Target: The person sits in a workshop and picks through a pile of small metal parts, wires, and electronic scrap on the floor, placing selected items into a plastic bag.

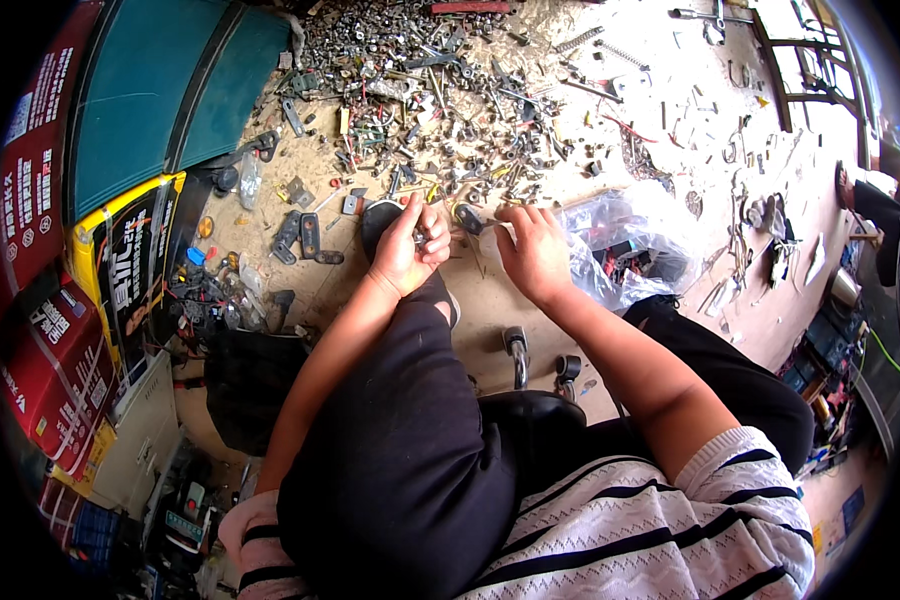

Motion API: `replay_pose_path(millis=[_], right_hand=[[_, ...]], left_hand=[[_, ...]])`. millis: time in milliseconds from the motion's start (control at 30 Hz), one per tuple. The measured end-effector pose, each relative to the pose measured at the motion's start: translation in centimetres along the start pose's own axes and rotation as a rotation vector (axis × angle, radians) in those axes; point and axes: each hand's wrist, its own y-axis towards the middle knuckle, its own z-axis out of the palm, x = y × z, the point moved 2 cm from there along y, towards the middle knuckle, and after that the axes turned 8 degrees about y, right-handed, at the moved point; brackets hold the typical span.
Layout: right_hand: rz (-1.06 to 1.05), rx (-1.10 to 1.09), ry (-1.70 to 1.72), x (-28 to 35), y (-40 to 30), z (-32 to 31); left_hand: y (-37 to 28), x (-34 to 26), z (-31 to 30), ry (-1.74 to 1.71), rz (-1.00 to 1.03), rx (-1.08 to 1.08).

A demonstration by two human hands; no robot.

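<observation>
My left hand point(414, 247) is curled palm-up above a dark shoe, its fingers closed around small metal pieces that show between them; their exact kind is too small to tell. Palm down, my right hand point(532, 251) is at the mouth of a translucent white container or bag point(491, 244), its thumb and fingers bent; whether it grips this cannot be told. Right beside it lies a clear plastic bag point(592, 262) with dark and red parts inside. Beyond both hands spreads a large heap of bolts, nuts and mixed metal hardware point(390, 97) on the floor.
Black flat parts point(310, 235) lie left of my left hand. Boxes, one red point(60, 375) and one yellow and black point(131, 255), stand at the left. Chrome stool legs point(520, 360) are between my knees. A metal frame point(810, 67) and another person's leg point(874, 217) are at right.
</observation>
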Motion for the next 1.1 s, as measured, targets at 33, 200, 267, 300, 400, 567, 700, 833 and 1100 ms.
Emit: replay_pose_path(millis=[33,200,267,300,400,567,700,833,1100], right_hand=[[0.017,0.035,-0.061,-0.7,-0.7,0.0],[0.225,0.379,-0.176,-3.2,-4.1,0.7],[0.253,0.368,-0.133,-3.6,-4.5,0.7],[0.264,0.362,-0.111,-3.6,-4.5,0.6],[0.341,0.302,-0.042,-4.0,-4.0,0.6],[0.311,0.081,0.046,-5.4,-2.9,0.3],[0.441,0.018,0.093,-5.9,-2.5,0.7],[0.467,-0.078,0.122,-6.0,-2.4,1.1],[0.416,-0.108,0.116,-4.3,-1.1,1.4]], left_hand=[[-0.1,-0.1,0.2,0.001,-0.010,0.035],[-0.4,0.0,0.9,0.136,0.001,-0.041],[-0.5,0.1,1.1,0.162,-0.007,-0.052],[-0.5,0.2,1.0,0.177,-0.009,-0.057],[-0.8,0.2,0.9,0.209,0.004,-0.025],[-0.8,0.3,1.0,0.221,0.055,-0.015],[-0.9,0.5,0.8,0.223,0.111,-0.019],[-0.8,0.7,0.7,0.266,0.126,-0.032],[-0.7,1.6,1.0,0.276,0.109,-0.025]])
